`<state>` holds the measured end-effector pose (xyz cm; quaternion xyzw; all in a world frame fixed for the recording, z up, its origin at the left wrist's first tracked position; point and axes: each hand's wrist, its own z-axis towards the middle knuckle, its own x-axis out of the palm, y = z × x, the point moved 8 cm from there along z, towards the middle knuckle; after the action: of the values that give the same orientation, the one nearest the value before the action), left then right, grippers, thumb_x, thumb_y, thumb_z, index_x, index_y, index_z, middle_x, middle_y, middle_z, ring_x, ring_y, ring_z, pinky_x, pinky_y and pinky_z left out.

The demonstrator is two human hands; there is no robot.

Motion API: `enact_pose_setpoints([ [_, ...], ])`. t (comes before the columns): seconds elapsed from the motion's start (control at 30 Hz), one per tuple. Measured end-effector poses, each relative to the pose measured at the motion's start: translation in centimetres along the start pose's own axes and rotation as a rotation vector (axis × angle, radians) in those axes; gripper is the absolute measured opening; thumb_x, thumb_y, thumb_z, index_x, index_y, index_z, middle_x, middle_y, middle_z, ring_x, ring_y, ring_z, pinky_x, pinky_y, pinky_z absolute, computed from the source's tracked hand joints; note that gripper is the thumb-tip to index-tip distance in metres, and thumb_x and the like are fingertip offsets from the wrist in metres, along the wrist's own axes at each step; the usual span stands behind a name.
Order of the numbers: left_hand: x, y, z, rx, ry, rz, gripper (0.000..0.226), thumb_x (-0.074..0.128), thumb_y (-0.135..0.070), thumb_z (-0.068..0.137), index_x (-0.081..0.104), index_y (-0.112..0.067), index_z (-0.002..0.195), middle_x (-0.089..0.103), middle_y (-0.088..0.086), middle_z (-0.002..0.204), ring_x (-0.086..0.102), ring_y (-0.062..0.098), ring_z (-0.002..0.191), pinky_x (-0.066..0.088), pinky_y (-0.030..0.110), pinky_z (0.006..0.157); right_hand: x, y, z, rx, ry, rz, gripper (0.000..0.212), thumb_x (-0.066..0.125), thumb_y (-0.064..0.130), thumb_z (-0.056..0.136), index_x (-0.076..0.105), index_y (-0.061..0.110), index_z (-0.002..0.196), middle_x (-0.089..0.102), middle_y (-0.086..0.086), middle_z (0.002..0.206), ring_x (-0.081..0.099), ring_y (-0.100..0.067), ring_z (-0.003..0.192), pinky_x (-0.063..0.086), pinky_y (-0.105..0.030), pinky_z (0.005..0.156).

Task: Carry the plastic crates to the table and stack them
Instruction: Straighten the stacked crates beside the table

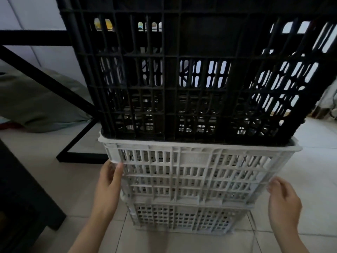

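A stack of slatted plastic crates stands on the tiled floor in front of me. A large black crate (pixel 182 73) sits nested in the top of a white crate (pixel 193 174), which rests on another white crate (pixel 182 218). My left hand (pixel 109 183) grips the left corner of the upper white crate, thumb on its front face just under the rim. My right hand (pixel 282 201) is at the crate's right side with fingers curled and apart; whether it touches the crate is unclear.
A black metal frame (pixel 45 75) with a diagonal bar and floor rail stands behind the stack on the left. A grey-green cushion (pixel 36 103) lies beyond it. A dark piece of furniture (pixel 21 207) is at my lower left. Pale floor tiles (pixel 319 170) extend to the right.
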<state>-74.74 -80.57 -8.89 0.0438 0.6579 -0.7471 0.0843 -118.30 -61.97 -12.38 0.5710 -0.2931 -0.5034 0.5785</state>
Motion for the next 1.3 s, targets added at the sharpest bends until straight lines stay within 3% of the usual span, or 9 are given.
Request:
enact_pose_setpoints([
  [0.17, -0.7, -0.4, 0.7, 0.022, -0.072, -0.026, 0.033, 0.038, -0.041, 0.099, 0.065, -0.022, 0.101, 0.070, -0.017, 0.094, 0.062, -0.009, 0.091, 0.045, 0.007, 0.079, -0.7, -0.5, 0.6, 0.021, -0.001, 0.029, 0.026, 0.041, 0.027, 0.098, 0.065, 0.023, 0.088, 0.070, -0.013, 0.095, 0.068, -0.030, 0.092, 0.045, 0.000, 0.063],
  [0.3, -0.5, 0.6, 1.2, -0.028, -0.113, -0.122, 0.048, 0.037, -0.054, 0.095, 0.052, -0.017, 0.121, 0.058, -0.003, 0.117, 0.055, 0.015, 0.113, 0.038, 0.029, 0.093, -0.6, 0.8, 0.4, -0.095, 0.046, -0.081, 0.032, 0.038, 0.029, 0.100, 0.067, 0.016, 0.103, 0.069, -0.013, 0.102, 0.064, -0.031, 0.103, 0.047, -0.031, 0.087],
  [0.4, 0.5, -0.6, 0.7, 0.025, -0.114, -0.082, 0.037, 0.047, -0.039, 0.096, 0.039, -0.035, 0.132, 0.055, -0.008, 0.124, 0.054, 0.009, 0.117, 0.039, 0.033, 0.101, -1.0, 3.1, 0.0, -0.252, -0.013, -0.197, 0.033, 0.038, 0.021, 0.101, 0.063, 0.006, 0.118, 0.064, -0.016, 0.118, 0.057, -0.032, 0.112, 0.037, -0.032, 0.092],
  [0.5, 0.8, -3.1, -0.4, 0.205, -0.209, 0.123, 0.074, 0.058, -0.026, 0.092, 0.014, -0.036, 0.150, 0.024, -0.007, 0.154, 0.029, 0.012, 0.142, 0.028, 0.043, 0.116, -1.3, 5.7, -1.1, -0.428, -0.123, -0.194, 0.039, 0.039, 0.015, 0.097, 0.050, 0.001, 0.132, 0.050, -0.020, 0.136, 0.046, -0.031, 0.127, 0.034, -0.033, 0.104],
  [0.73, 3.0, -4.3, -1.5, 0.311, -0.287, 0.269, 0.094, 0.056, -0.007, 0.090, -0.010, -0.026, 0.153, -0.007, -0.007, 0.162, -0.012, -0.021, 0.135, 0.005, 0.006, 0.112, 2.6, 8.7, -4.1, -0.810, -0.059, -0.361, 0.072, 0.049, 0.013, 0.089, 0.017, 0.023, 0.153, 0.007, -0.008, 0.162, 0.007, -0.014, 0.148, 0.022, -0.042, 0.115],
  [0.9, 3.2, -4.1, -1.1, 0.362, -0.357, 0.343, 0.095, 0.057, -0.002, 0.088, -0.005, -0.031, 0.153, -0.006, -0.003, 0.163, -0.007, 0.002, 0.148, 0.001, 0.009, 0.116, 2.9, 8.0, -3.8, -0.791, -0.082, -0.411, 0.072, 0.054, 0.009, 0.083, 0.027, 0.013, 0.149, -0.001, 0.000, 0.162, 0.007, -0.003, 0.146, 0.033, -0.041, 0.105],
  [1.07, 3.4, -3.5, -0.9, 0.383, -0.366, 0.323, 0.096, 0.058, 0.002, 0.088, -0.004, -0.038, 0.151, -0.007, -0.004, 0.163, -0.005, 0.005, 0.149, 0.006, 0.018, 0.119, 3.0, 8.2, -4.0, -0.804, -0.093, -0.421, 0.069, 0.051, 0.008, 0.082, 0.029, 0.012, 0.148, 0.003, -0.001, 0.161, 0.035, -0.036, 0.132, 0.039, -0.048, 0.100],
  [1.2, 3.8, -2.7, -1.3, 0.357, -0.345, 0.325, 0.091, 0.056, 0.001, 0.090, -0.001, -0.037, 0.151, -0.004, -0.003, 0.163, -0.003, 0.006, 0.150, 0.005, 0.012, 0.118, 2.7, 9.1, -4.5, -0.712, -0.104, -0.303, 0.069, 0.055, -0.002, 0.084, 0.032, 0.015, 0.146, 0.008, 0.000, 0.161, 0.019, -0.010, 0.146, 0.040, -0.046, 0.105],
  [1.3, 4.6, -1.3, -3.0, 0.177, -0.324, 0.267, 0.080, 0.053, 0.002, 0.092, 0.013, -0.031, 0.152, 0.000, -0.004, 0.164, -0.001, 0.000, 0.148, 0.013, 0.030, 0.120, 2.5, 10.2, -5.7, -0.562, -0.103, -0.155, 0.071, 0.057, -0.015, 0.079, 0.040, 0.008, 0.143, 0.017, -0.008, 0.160, 0.022, -0.024, 0.147, 0.033, -0.020, 0.111],
])
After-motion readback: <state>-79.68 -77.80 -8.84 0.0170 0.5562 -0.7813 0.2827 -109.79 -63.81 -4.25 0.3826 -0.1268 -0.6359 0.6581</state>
